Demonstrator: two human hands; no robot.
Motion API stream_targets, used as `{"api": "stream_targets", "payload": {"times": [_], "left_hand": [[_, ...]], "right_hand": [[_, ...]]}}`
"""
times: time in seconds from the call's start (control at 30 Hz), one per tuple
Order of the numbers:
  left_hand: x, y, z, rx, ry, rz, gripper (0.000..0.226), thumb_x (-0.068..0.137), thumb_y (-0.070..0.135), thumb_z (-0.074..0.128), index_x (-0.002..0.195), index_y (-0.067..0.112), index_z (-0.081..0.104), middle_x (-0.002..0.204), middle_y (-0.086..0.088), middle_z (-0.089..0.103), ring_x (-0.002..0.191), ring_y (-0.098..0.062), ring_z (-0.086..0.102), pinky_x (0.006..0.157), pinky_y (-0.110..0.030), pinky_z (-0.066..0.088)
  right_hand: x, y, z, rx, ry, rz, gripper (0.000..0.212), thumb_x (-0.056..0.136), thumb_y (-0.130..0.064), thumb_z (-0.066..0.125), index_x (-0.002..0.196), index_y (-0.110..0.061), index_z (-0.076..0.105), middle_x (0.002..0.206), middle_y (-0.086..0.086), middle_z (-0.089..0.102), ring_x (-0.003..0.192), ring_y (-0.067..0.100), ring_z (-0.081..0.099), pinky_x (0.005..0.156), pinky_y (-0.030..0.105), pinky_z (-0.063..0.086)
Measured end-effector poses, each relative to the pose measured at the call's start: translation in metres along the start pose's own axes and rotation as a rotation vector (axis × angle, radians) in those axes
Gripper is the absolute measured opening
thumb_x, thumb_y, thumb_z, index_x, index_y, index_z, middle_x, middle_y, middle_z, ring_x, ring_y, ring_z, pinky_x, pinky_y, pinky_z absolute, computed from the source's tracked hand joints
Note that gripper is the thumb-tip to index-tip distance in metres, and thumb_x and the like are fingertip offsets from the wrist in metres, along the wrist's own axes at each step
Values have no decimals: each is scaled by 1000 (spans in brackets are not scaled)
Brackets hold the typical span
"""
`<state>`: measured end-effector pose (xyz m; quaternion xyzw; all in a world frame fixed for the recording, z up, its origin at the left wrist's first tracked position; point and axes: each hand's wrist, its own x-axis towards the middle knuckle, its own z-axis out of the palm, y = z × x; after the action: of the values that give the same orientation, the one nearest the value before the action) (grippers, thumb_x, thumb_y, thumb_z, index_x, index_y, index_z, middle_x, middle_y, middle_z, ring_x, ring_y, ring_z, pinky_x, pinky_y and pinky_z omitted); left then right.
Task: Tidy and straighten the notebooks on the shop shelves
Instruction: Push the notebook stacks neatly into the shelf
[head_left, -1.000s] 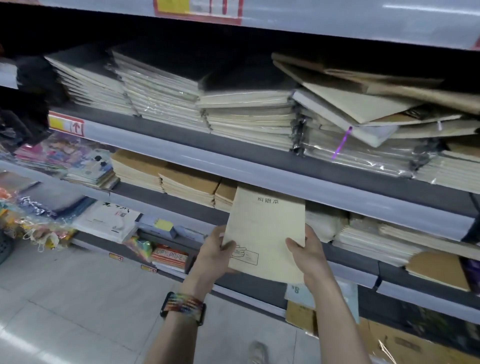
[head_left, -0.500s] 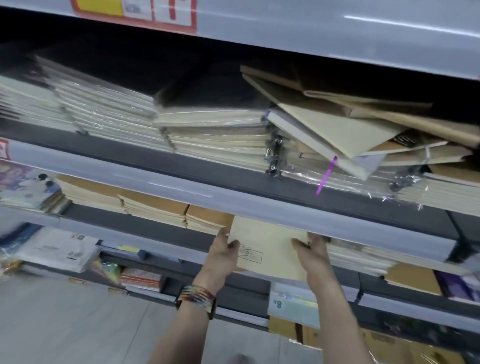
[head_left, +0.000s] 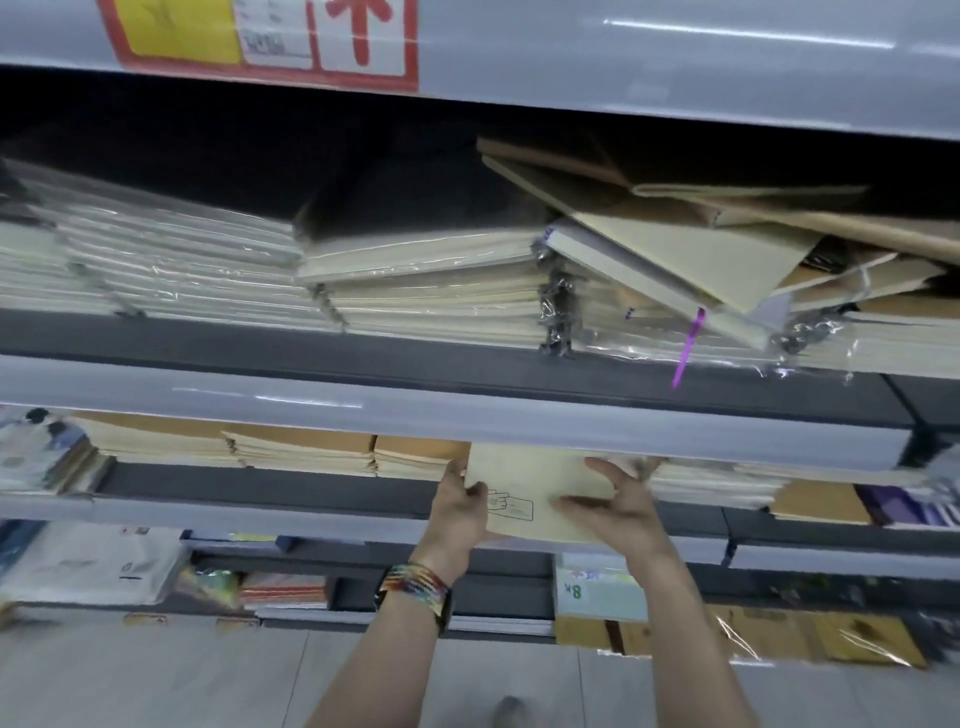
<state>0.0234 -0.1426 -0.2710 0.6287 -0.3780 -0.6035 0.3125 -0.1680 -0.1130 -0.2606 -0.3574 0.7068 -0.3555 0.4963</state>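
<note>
Hands on a thin cream paper notebook (head_left: 535, 480) at the shelf

The left hand (head_left: 462, 512), above a woven multicolour wristband (head_left: 415, 584), gripped the notebook's left edge, thumb on the cover. The right hand (head_left: 621, 506) held the right side, thumb laid across the cover. The top edge sat under the grey shelf lip (head_left: 519, 421), just beside brown-covered stacks (head_left: 415, 457). Above, tan card-covered notebooks (head_left: 701, 249) lay skewed on plastic-wrapped piles (head_left: 431, 291).
</note>
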Motion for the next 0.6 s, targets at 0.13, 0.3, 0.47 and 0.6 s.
{"api": "stream_targets", "payload": {"times": [0.13,0.3,0.47,0.6], "left_hand": [[5,4,7,-3,-18,-10,29,103,6,40,127,20,46,119,-11,68,103,-29,68,80,-48,61],[10,12,18,-32,-4,11,27,103,1,38,125,12,48,110,-11,70,92,-24,70,67,-42,63],[6,24,32,-95,-23,64,23,103,4,44,126,7,47,103,-5,68,84,-13,67,58,-29,61],[11,33,40,-97,-11,90,14,103,8,49,116,11,51,115,0,62,92,-8,61,87,-33,58]], "right_hand": [[-4,-2,-6,-172,-86,-3,119,44,-45,100,146,-27,41,139,-4,42,131,15,46,113,28,39],[-1,-2,-18,-328,-74,-115,98,63,-13,93,146,-21,42,143,0,30,133,12,29,109,15,22],[10,4,-23,-352,13,-174,89,59,-14,95,138,-24,53,143,2,36,139,17,33,120,33,28],[25,7,-25,-279,128,-197,66,65,-17,93,123,-21,62,134,3,52,126,20,51,112,29,39]]}}
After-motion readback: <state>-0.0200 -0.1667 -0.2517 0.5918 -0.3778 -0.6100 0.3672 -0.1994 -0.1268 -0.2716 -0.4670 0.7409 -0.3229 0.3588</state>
